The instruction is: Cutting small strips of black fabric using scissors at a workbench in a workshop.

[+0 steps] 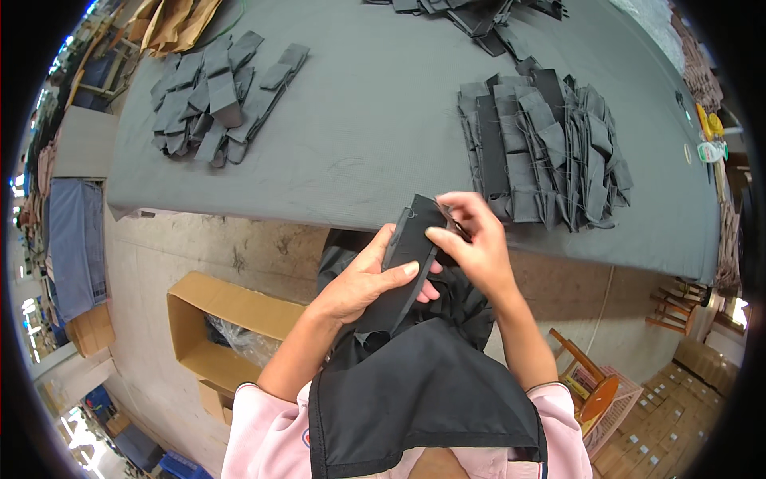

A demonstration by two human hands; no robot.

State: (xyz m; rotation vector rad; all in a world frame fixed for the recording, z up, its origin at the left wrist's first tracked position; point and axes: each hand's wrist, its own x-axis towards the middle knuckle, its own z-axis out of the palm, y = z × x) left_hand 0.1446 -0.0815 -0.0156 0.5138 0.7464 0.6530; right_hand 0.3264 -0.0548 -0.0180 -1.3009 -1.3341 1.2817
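Both hands hold one dark fabric piece (411, 239) up before the table edge (239, 209). The left hand (363, 283) clamps its lower part, steadying it, while the right hand (471, 243) pinches the top edge; beyond the grip lies a stack of like pieces (542, 152)

The dark fabric piece (407, 267) is partly covered by the left hand (363, 283), its lower end lost against black cloth. The top stack (479, 16) is cut off. Items at the counter's (375, 120) right edge are too small to tell.
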